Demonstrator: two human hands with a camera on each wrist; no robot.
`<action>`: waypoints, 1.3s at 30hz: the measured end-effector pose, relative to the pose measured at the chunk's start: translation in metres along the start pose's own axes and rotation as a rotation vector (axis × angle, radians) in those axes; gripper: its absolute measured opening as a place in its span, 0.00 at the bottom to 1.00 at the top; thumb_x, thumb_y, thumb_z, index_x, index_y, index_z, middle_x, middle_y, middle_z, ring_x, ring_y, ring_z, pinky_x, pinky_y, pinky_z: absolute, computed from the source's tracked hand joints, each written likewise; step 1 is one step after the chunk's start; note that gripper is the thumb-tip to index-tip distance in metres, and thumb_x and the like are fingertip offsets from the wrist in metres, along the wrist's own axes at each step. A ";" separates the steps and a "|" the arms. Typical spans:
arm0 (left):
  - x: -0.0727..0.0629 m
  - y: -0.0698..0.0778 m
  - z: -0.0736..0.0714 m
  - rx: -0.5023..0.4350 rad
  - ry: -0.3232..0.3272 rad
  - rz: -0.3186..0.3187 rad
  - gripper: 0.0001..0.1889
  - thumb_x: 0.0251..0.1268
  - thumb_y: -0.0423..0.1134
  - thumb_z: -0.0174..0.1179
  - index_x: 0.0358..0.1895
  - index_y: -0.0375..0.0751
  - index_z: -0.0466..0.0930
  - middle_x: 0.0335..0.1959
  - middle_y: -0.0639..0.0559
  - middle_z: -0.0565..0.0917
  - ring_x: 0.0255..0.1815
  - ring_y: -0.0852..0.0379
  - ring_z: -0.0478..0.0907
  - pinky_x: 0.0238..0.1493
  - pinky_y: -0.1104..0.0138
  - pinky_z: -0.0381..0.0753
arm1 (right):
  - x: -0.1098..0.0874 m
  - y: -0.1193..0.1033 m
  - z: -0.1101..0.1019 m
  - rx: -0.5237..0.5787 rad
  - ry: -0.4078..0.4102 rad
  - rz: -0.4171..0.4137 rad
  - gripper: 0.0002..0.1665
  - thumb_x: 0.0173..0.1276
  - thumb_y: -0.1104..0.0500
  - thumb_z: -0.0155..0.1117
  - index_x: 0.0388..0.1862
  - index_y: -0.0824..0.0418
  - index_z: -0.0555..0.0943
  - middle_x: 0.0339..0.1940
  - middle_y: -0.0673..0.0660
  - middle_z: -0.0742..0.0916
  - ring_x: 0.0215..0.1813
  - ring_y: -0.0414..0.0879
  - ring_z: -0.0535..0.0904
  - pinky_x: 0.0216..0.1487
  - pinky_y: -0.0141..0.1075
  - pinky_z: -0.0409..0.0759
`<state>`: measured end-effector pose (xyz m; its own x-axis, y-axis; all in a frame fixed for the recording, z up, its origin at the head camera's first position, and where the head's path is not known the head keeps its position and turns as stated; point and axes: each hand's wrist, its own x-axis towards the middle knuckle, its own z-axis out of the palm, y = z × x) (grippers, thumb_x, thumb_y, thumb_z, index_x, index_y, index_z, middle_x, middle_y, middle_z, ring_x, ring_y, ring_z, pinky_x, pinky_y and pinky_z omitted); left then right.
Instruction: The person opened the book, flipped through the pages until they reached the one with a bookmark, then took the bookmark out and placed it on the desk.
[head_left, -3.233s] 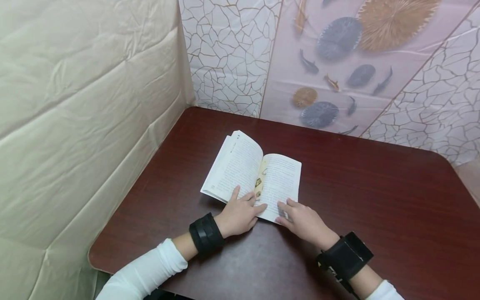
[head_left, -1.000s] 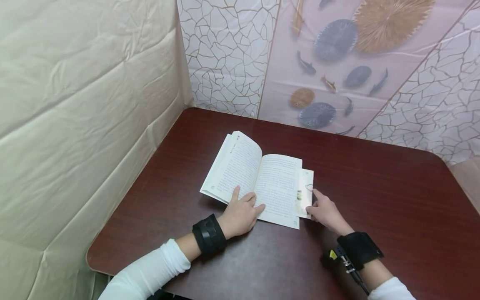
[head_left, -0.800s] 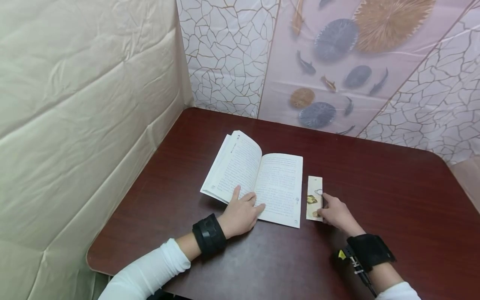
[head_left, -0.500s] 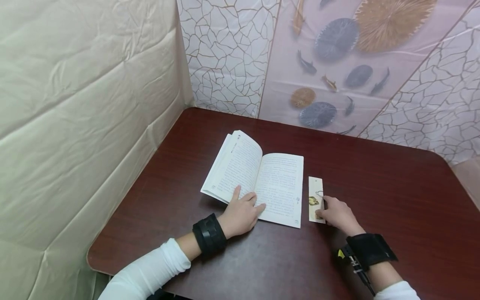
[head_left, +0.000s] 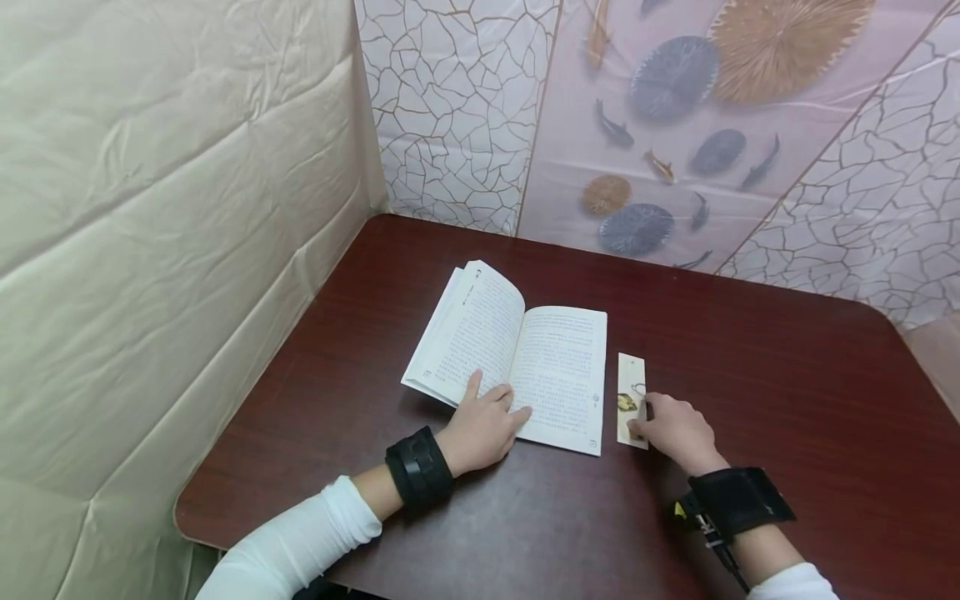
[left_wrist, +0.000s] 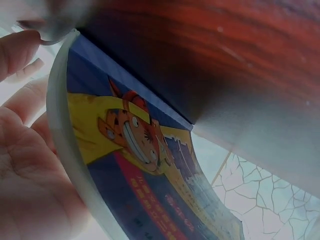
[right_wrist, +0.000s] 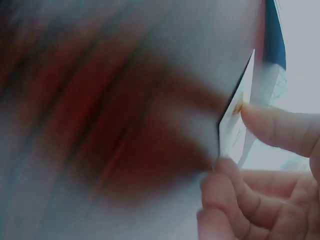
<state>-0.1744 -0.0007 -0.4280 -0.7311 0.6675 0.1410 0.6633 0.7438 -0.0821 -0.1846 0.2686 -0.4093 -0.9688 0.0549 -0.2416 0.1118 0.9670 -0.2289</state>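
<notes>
An open book (head_left: 562, 367) lies on the dark wooden table, its left-hand pages arched up. My left hand (head_left: 483, 427) rests on the lower part of the spread near the gutter, fingers spread and fairly straight. Beneath it, the left wrist view shows the book's colourful cover (left_wrist: 135, 135) with a cartoon figure. To the right of the book, my right hand (head_left: 681, 432) pinches a cream bookmark (head_left: 630, 375) by its right edge, thumb on its printed face. In the right wrist view the bookmark (right_wrist: 235, 125) sits between thumb and curled fingers.
The reddish-brown table (head_left: 810, 400) extends to the right and in front of the book. A cream cloth (head_left: 187, 250) hangs along the left side. Behind the table is a patterned backdrop (head_left: 465, 117). Black bands (head_left: 418, 467) circle both wrists.
The right hand has drawn the bookmark out of the book's gutter and across the right page to the table beside it. In the last half second little has moved. The left hand has stayed put.
</notes>
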 end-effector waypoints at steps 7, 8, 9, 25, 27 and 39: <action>0.000 0.001 -0.001 0.002 0.001 0.000 0.18 0.58 0.45 0.53 0.52 0.55 0.75 0.47 0.51 0.80 0.56 0.57 0.68 0.59 0.45 0.57 | -0.012 -0.035 0.011 -0.021 0.388 -0.305 0.22 0.55 0.59 0.60 0.47 0.68 0.76 0.34 0.66 0.82 0.29 0.53 0.77 0.24 0.43 0.73; 0.000 0.001 -0.001 0.004 0.001 0.000 0.17 0.57 0.45 0.53 0.52 0.55 0.75 0.47 0.51 0.80 0.56 0.57 0.68 0.59 0.45 0.57 | -0.014 -0.041 0.014 -0.023 0.422 -0.391 0.21 0.53 0.59 0.62 0.46 0.67 0.77 0.37 0.66 0.82 0.34 0.55 0.78 0.29 0.45 0.75; 0.000 0.001 -0.001 0.008 0.000 -0.001 0.17 0.57 0.45 0.53 0.52 0.55 0.75 0.47 0.52 0.80 0.56 0.58 0.68 0.59 0.45 0.57 | -0.015 -0.046 0.017 -0.023 0.436 -0.473 0.21 0.52 0.59 0.64 0.46 0.67 0.77 0.39 0.66 0.82 0.38 0.56 0.78 0.35 0.46 0.76; 0.001 -0.014 -0.004 -0.158 0.079 -0.025 0.13 0.56 0.42 0.53 0.44 0.48 0.80 0.46 0.51 0.81 0.53 0.54 0.72 0.56 0.51 0.64 | -0.021 -0.079 0.040 0.027 0.038 -0.657 0.30 0.57 0.52 0.61 0.59 0.58 0.70 0.63 0.68 0.68 0.63 0.66 0.61 0.54 0.54 0.68; 0.002 -0.024 -0.006 -0.188 0.188 -0.068 0.12 0.54 0.39 0.55 0.42 0.44 0.80 0.45 0.47 0.81 0.51 0.51 0.74 0.51 0.55 0.70 | -0.021 -0.079 0.041 0.031 0.032 -0.657 0.30 0.57 0.53 0.61 0.59 0.58 0.70 0.63 0.68 0.67 0.63 0.66 0.61 0.54 0.54 0.68; -0.002 -0.081 -0.011 -0.567 0.060 -0.538 0.31 0.58 0.50 0.52 0.64 0.45 0.60 0.69 0.35 0.48 0.67 0.36 0.51 0.57 0.42 0.58 | -0.021 -0.078 0.040 0.032 0.008 -0.624 0.30 0.57 0.53 0.61 0.60 0.57 0.70 0.64 0.67 0.66 0.64 0.65 0.59 0.55 0.53 0.67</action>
<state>-0.2250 -0.0631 -0.4106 -0.9760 0.2052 0.0731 0.2126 0.8230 0.5267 -0.1642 0.1824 -0.4238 -0.8554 -0.5160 -0.0460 -0.4693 0.8094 -0.3530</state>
